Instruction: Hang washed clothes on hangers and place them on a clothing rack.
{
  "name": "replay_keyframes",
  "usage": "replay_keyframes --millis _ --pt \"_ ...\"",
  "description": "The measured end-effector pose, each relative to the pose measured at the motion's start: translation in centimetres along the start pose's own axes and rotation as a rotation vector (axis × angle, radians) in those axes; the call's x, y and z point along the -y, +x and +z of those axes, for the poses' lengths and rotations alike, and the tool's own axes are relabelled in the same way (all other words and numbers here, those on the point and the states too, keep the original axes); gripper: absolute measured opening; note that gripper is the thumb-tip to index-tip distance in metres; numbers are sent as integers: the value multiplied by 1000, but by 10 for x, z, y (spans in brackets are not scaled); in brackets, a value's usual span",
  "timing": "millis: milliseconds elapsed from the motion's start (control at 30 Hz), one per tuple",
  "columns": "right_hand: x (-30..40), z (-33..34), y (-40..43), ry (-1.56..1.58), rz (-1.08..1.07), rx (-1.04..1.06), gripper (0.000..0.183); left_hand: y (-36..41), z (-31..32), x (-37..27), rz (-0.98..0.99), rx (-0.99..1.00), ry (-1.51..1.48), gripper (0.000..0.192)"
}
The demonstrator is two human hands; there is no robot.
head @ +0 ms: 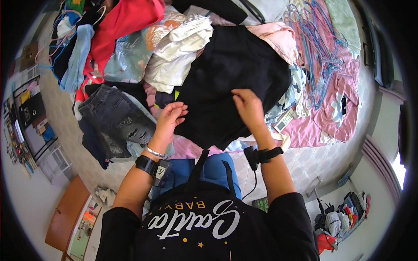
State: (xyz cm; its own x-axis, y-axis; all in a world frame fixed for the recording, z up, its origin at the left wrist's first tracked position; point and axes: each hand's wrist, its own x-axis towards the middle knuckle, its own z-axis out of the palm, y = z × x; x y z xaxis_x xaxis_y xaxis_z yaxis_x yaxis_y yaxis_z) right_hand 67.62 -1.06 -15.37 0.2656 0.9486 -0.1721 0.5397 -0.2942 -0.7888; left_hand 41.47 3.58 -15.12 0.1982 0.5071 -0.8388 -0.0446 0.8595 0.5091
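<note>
A black cloth garment [228,75] is spread before me on top of the heaped clothes. My left hand [171,117] hovers at its left edge, palm partly up with the fingers loosely apart, and nothing shows in it. Over the right part of the garment is my right hand [249,109], its fingers curled downward; whether it pinches the cloth cannot be told. White crumpled clothing [183,49] adjoins the garment at upper left, and a pale pink garment [276,39] touches it at upper right. Dark ripped jeans [120,117] lie left of my left hand.
Thin coloured wire hangers [318,49] are heaped at upper right. A remote control [284,120] rests near my right wrist on a pink patterned cloth [303,130]. Red clothing [120,26] and more hangers lie at upper left. A cable hangs from my right wrist strap.
</note>
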Motion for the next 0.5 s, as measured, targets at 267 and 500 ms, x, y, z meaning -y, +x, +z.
replay_keyframes --millis 267,500 --pt "-120 -130 37 -356 229 -465 18 67 88 -58 687 77 676 42" --pt "-215 -181 33 -543 576 -499 29 118 126 -77 682 -76 850 40"
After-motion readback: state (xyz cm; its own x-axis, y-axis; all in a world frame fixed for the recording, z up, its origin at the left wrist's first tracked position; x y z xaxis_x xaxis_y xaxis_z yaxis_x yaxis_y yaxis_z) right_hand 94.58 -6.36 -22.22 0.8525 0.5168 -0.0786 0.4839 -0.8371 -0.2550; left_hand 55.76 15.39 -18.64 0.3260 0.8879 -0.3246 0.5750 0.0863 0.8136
